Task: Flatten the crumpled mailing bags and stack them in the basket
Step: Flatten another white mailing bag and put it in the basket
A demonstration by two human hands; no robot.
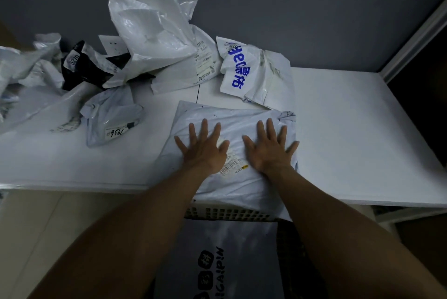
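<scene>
Mailing bag (232, 117), pale grey film, one item, under treatment.

Grip: left hand (203, 148) and right hand (271, 148) lie palm-down on it side by side, fingers straight and spread. They press and clasp nothing.

Location: near edge of the white table (350, 129), at 6 o'clock of the crumpled pile. Its near end overhangs the table towards the basket (232, 214) below.

Adjacent: shipping label (232, 165) between the wrists. Blue-lettered bag (251, 73) at 12 o'clock, close to the far edge. Pale bag marked 7936 (113, 119) at 9 o'clock. Large white bag (157, 32) and black bag (82, 68) at 10 to 11 o'clock. All four unflattened.

Hazards, as judged:
- Slick film on a smooth top: a forward stroke may push the whole bag along, not spread it.
- Overhang: once the palms lift, the bag may slide off and land folded.
- Trapped air or a set crease at the 1 o'clock corner may spring back up.

Obscured:
- Basket mostly covered by forearms and overhang; only a strip of lattice wall shows.
- One dark grey printed bag (217, 250) lies in it; any beneath cannot be counted.
- Label print too small to read.
- The pile at 9 o'clock runs out of frame.
</scene>
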